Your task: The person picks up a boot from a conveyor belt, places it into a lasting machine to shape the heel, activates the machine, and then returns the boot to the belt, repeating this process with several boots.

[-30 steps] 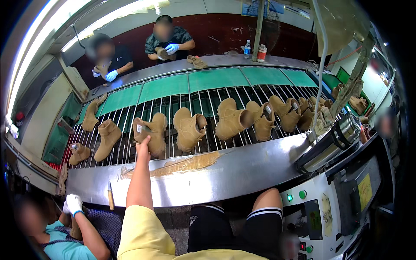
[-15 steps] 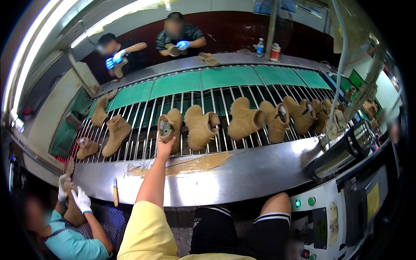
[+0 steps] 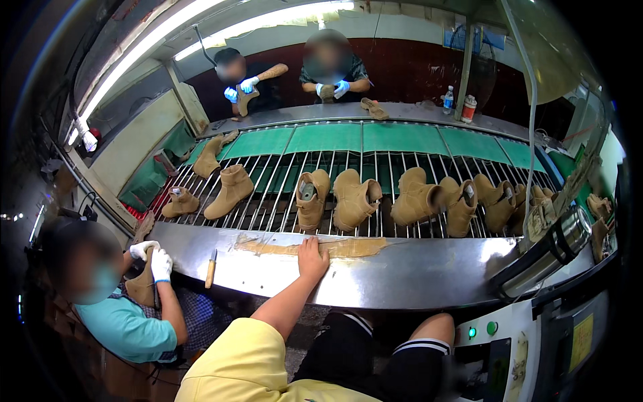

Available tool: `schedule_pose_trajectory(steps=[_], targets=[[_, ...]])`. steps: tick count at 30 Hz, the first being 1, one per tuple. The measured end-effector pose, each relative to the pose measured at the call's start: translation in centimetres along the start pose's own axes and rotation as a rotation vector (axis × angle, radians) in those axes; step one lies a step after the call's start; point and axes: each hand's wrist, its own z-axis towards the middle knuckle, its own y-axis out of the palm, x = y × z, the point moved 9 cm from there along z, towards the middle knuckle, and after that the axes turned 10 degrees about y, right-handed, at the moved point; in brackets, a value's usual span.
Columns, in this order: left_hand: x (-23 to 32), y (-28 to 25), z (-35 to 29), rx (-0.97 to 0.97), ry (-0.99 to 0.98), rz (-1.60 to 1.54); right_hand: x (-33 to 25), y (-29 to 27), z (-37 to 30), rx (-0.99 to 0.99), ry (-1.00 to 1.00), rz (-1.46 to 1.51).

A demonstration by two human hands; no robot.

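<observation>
My left hand (image 3: 313, 260) lies on the steel ledge (image 3: 402, 281), palm down, its fingers stretched toward the rollers over a strip of brown tape (image 3: 362, 247). It holds nothing. Just beyond the fingertips a tan ankle boot (image 3: 312, 208) rests on the metal roller conveyor (image 3: 278, 194), its opening showing something grey inside. Close on its right lies another tan boot (image 3: 355, 201). Farther left are a taller tan boot (image 3: 230, 193) and a small one (image 3: 181, 203). My right hand is out of the picture.
A wooden-handled knife (image 3: 211, 270) lies on the ledge at left, near a co-worker's white-gloved hands (image 3: 160, 264) holding a boot. A steel flask (image 3: 546, 251) leans at right, above a control panel with green buttons (image 3: 492, 328). Two gloved people work across the conveyor.
My left hand has let go of the tan boot and drawn back onto the ledge. The boot stays on the rollers. The whole view has swung left.
</observation>
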Motion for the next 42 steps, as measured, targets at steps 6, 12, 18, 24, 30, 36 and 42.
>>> schedule_pose_trajectory(steps=[6,12,18,24,30,36,42], targets=[[0.0,0.8,-0.6,0.013,-0.013,0.014,1.0,0.3,-0.1,0.001,0.025,-0.001],[1.0,-0.3,-0.2,0.055,0.013,0.020,2.2,0.5,0.0,0.002,0.039,0.006],[0.6,0.1,-0.2,0.081,0.022,0.016,2.7,0.6,0.1,0.003,0.048,0.004],[0.0,0.5,-0.3,0.042,0.000,0.003,3.5,0.8,-0.1,0.003,0.064,0.018],[0.0,0.4,-0.3,0.040,0.001,0.019,4.1,1.2,-0.2,-0.004,0.076,0.020],[0.1,0.4,-0.2,0.029,-0.003,0.006,5.0,1.2,-0.2,-0.003,0.094,0.023],[-0.1,0.2,-0.2,0.022,-0.003,0.007,5.8,1.5,-0.4,-0.010,0.111,0.029]])
